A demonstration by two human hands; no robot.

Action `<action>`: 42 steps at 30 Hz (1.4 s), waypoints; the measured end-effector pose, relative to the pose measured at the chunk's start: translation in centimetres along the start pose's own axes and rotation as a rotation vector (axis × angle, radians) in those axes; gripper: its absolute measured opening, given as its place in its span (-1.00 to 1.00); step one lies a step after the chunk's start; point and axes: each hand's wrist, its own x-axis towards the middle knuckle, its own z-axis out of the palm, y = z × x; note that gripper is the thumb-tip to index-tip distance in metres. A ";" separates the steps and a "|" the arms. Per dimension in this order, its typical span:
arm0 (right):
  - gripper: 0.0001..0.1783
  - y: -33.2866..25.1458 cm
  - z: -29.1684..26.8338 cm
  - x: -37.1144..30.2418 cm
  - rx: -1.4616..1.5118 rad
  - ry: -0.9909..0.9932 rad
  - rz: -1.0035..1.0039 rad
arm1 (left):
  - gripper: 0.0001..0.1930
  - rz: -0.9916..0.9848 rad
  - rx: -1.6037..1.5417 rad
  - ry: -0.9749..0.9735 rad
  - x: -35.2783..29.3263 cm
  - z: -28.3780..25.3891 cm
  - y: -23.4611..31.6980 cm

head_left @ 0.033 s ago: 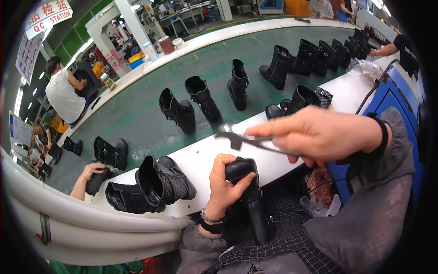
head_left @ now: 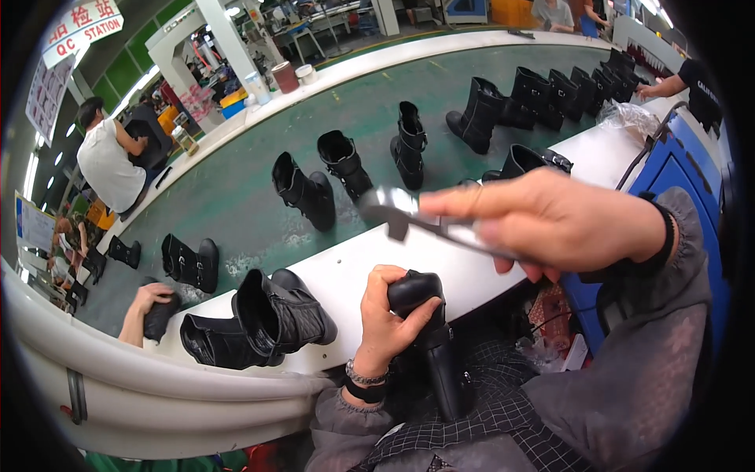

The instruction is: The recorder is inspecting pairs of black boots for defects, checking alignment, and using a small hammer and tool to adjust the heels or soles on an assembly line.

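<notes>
My left hand [head_left: 393,315] is wrapped round the foot part of a black leather boot [head_left: 447,377]. The boot's shaft points down over my checked apron. Above and to the right, my right hand [head_left: 543,220] grips what look like metal lasting pincers [head_left: 393,211], blurred by motion. Their head hangs over the white ledge, up from the held boot and apart from it. To the left of my left hand, a quilted black boot [head_left: 295,318] stands on the ledge beside another black boot [head_left: 212,338] that lies tilted.
A green conveyor belt [head_left: 236,197] carries several black buckled boots past the white ledge [head_left: 354,263]. At the left, another person's hand [head_left: 149,303] holds a dark boot. A blue machine [head_left: 676,181] stands to the right, near plastic wrap [head_left: 627,118].
The pincers and my right hand have shifted slightly up and left. Boots on the belt have slid a little left. The other person's hand has turned its boot slightly.
</notes>
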 end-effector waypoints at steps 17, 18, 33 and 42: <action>-0.49 0.8 -0.3 1.0 -0.342 -0.179 -0.184 | -0.46 -0.088 -0.078 -0.037 0.0 0.4 0.1; -0.54 0.3 -0.9 0.5 -0.314 -0.165 -0.097 | -0.46 -0.151 -0.056 -0.059 0.0 0.4 0.1; -0.41 1.7 0.1 -0.8 0.230 0.135 -0.002 | -0.47 -0.108 -0.143 -0.033 -0.4 0.0 -0.7; -0.47 4.2 0.4 -1.3 0.146 0.209 -0.126 | -0.46 -0.090 -0.111 -0.036 -0.2 0.2 -0.3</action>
